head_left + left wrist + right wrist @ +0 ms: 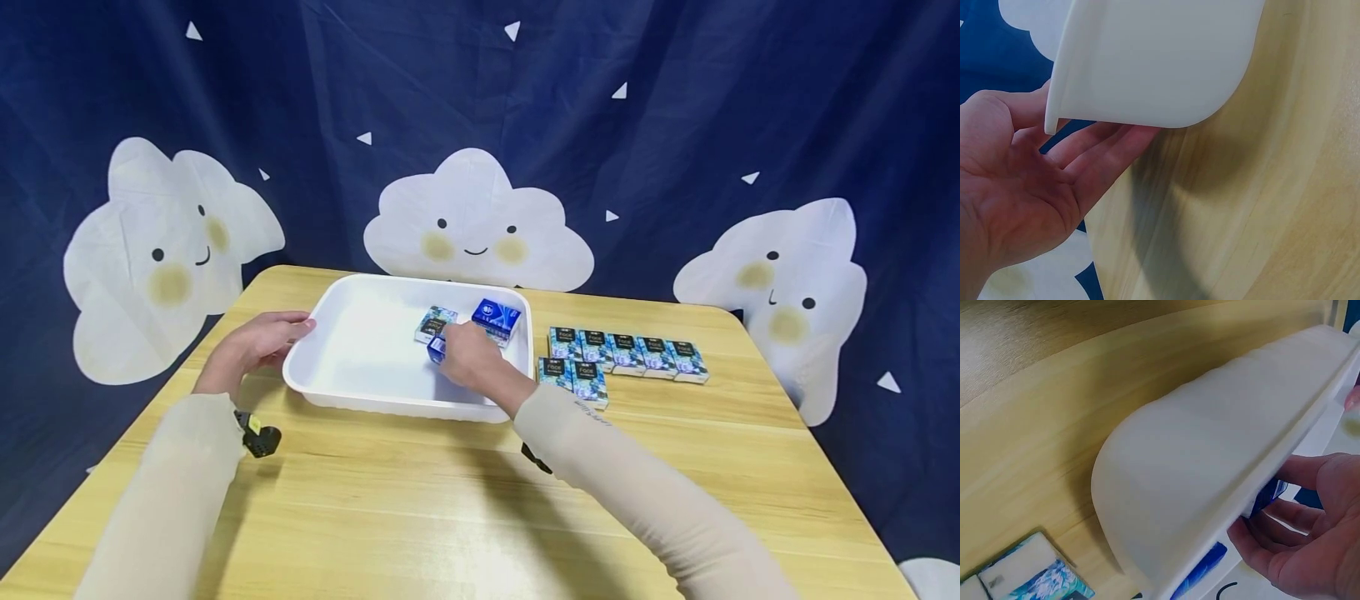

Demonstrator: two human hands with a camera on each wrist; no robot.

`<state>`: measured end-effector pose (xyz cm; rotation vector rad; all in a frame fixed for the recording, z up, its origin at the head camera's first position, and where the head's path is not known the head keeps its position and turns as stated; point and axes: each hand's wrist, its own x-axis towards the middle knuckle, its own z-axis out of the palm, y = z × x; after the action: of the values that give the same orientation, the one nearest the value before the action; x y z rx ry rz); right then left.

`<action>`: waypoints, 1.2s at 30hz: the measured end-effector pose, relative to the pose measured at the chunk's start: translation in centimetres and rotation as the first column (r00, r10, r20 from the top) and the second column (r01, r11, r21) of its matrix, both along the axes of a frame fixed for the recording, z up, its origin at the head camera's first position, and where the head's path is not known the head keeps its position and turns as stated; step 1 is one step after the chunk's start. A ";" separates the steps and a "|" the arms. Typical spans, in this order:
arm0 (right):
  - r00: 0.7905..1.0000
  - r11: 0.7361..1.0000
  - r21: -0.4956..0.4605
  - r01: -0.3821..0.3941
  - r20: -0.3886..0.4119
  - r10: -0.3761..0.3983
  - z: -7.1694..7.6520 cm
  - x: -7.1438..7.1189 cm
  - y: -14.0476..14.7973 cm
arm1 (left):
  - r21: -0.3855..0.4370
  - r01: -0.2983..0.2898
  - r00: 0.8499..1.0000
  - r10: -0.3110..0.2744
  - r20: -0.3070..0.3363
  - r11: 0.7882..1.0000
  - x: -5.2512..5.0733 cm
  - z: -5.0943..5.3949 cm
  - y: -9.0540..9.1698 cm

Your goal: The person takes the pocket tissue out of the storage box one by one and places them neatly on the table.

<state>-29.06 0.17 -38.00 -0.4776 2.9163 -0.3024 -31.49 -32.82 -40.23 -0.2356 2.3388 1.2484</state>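
The white tray (352, 350) has its left rim in my left hand (264, 340); in the left wrist view the thumb of that hand (1029, 181) goes behind the rim and the fingers reach under the tray (1147, 62). Inside the tray, my right hand (474, 358) pinches a dark blue box (437, 348) between thumb and fingers. The right wrist view shows the hand (1310, 531) around this box (1267, 497), partly hidden by the tray wall (1197, 437). Beside it lie a light patterned box (435, 323) and another blue box (496, 316) near the right wall.
Right of the tray, several patterned boxes (626, 353) stand side by side in a row on the wooden table (420, 500). Two more such boxes (588, 382) sit in front of them, close to the tray. A blue curtain with clouds (480, 217) hangs behind.
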 end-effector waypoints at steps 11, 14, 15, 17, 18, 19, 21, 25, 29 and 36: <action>1.000 0.997 -0.072 0.016 -0.013 -0.016 1.7 0.0 1.8 | 0.000 0.009 1.000 -0.009 -0.001 1.000 0.0 -0.1 0.0; 1.000 0.997 -0.081 0.017 -0.015 -0.019 2.4 0.2 2.3 | -0.002 0.017 1.000 -0.017 -0.004 1.000 0.0 -0.1 0.0; 1.000 0.996 -0.084 0.013 -0.017 -0.015 2.6 0.3 2.5 | 0.001 0.018 1.000 -0.018 -0.006 1.000 0.0 -0.1 0.0; 1.000 0.995 -0.096 0.006 -0.016 -0.008 3.1 0.5 3.0 | 0.000 0.025 1.000 -0.025 -0.009 1.000 0.1 0.0 -0.1; 1.000 0.995 -0.102 0.001 -0.021 -0.003 3.3 0.6 3.2 | -0.002 0.027 1.000 -0.028 -0.011 1.000 0.0 -0.1 -0.1; 1.000 0.994 -0.110 0.001 -0.026 -0.004 3.5 0.6 3.5 | 0.000 0.028 1.000 -0.028 -0.011 1.000 0.1 0.0 -0.1; 0.999 0.993 -0.120 -0.006 -0.045 0.000 3.9 0.6 4.1 | 0.001 0.030 1.000 -0.030 -0.010 1.000 0.1 0.0 0.0; 0.997 0.989 -0.149 0.012 -0.074 -0.023 4.5 0.6 5.3 | -0.003 0.033 0.999 -0.033 -0.008 0.999 0.1 -0.1 0.0; 0.995 0.985 -0.167 0.045 -0.081 -0.059 4.9 0.3 6.5 | -0.004 0.034 0.999 -0.034 -0.007 0.999 0.2 -0.1 -0.1; 0.990 0.979 -0.171 0.108 -0.071 -0.121 5.1 0.1 9.2 | -0.005 0.033 0.999 -0.034 -0.008 0.999 0.1 -0.1 0.0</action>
<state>-28.92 9.33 -32.87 -0.3531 3.0180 -0.5593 -31.39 -32.85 -40.29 -0.1924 2.3435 1.2300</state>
